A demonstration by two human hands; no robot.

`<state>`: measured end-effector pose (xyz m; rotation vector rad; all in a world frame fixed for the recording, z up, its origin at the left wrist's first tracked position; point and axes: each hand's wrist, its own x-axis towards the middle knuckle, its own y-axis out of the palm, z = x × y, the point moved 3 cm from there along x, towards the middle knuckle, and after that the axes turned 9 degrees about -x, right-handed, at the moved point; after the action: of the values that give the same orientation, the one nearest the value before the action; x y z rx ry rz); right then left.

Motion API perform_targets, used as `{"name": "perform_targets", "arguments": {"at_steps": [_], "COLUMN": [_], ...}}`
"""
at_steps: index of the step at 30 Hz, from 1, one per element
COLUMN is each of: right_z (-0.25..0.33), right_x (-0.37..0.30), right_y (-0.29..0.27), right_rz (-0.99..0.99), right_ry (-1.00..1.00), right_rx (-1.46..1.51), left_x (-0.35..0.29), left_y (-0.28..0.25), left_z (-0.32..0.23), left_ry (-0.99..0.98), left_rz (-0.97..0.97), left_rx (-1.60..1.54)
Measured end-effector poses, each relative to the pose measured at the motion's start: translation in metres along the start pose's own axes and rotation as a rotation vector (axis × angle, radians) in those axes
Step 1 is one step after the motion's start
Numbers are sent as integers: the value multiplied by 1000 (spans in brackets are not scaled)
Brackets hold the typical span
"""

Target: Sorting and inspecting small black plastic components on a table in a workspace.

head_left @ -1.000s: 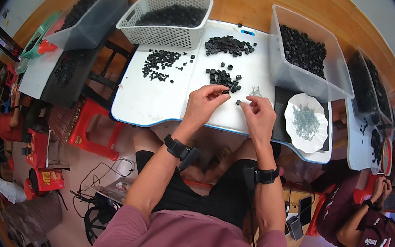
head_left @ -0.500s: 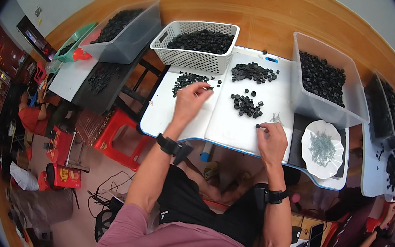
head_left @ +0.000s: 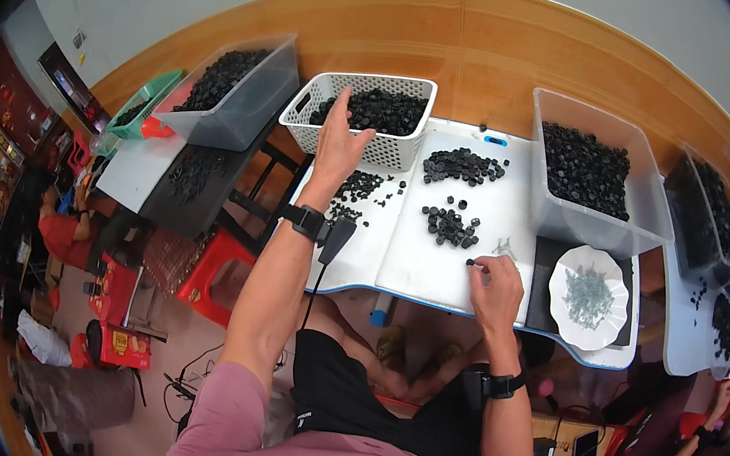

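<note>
Left hand [head_left: 336,150] spread, no grasp visible, over white basket [head_left: 395,152] at table's [head_left: 405,269] far left; snagged rim could spill black pieces [head_left: 402,112]; right hand [head_left: 496,291] pinching small part [head_left: 470,263] near front edge; slack pinch could drop it

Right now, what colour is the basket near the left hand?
The basket is white; it shows best in the head view.
</note>
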<state>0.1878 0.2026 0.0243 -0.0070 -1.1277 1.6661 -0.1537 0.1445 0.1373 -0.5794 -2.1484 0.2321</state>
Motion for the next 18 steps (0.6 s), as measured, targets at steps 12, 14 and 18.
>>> {"name": "perform_targets", "arguments": {"at_steps": [12, 14, 18], "right_z": [-19, -25, -19], "right_x": [1, 3, 14], "right_y": [-10, -11, -15], "right_rz": [-386, -379, -224], "right_ry": [271, 308, 273], "right_rx": [407, 432, 242], "left_x": [-154, -166, -175], "left_y": [73, 85, 94], "left_z": [-85, -86, -85], "left_ry": [-176, -91, -54], "left_rz": [540, 576, 598], "left_rx": [-308, -285, -159]}}
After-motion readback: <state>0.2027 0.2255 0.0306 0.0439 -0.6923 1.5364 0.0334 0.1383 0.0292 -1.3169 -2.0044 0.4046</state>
